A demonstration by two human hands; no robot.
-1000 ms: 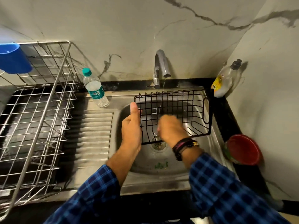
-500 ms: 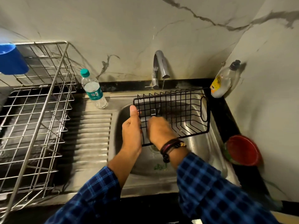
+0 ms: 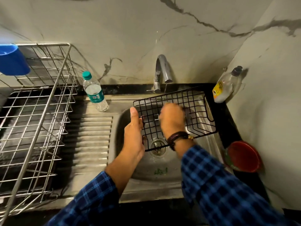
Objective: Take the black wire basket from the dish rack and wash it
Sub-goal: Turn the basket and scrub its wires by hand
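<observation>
Two hands, one item in work.

Item: black wire basket (image 3: 193, 110), out of the dish rack (image 3: 40, 103) and held over the sink (image 3: 146, 175). It sits directly below the tap (image 3: 161, 70), with its far rim just under the spout, where a thin stream falls.

Change noted: against half a second ago the basket is tipped further, and its end to the right of the tap sits lower. The right hand (image 3: 172, 119) has risen from the near edge up into the mesh, closer to the stream.

Reading: the fetch is done and the wash is under way. The rubbing appears to be working across the grid toward the tap side, and the far right end looks not yet reached.

Left hand (image 3: 134, 132): below and left of the tap, holding the basket's left end, thumb laid on the upper face of the wire, fingers wrapped beneath.

Right hand: below the tap, against the mesh at mid-basket and blurred by motion. Whether its fingers are spread, bent or holding a scrubber cannot be told.

Other stock:
- water bottle (image 3: 95, 92), left of the tap
- soap bottle (image 3: 223, 88), on the bench (image 3: 228, 121) right of the tap
- red bowl (image 3: 242, 155), further right and nearer
- blue cup (image 3: 13, 61), on the rack, far left
</observation>
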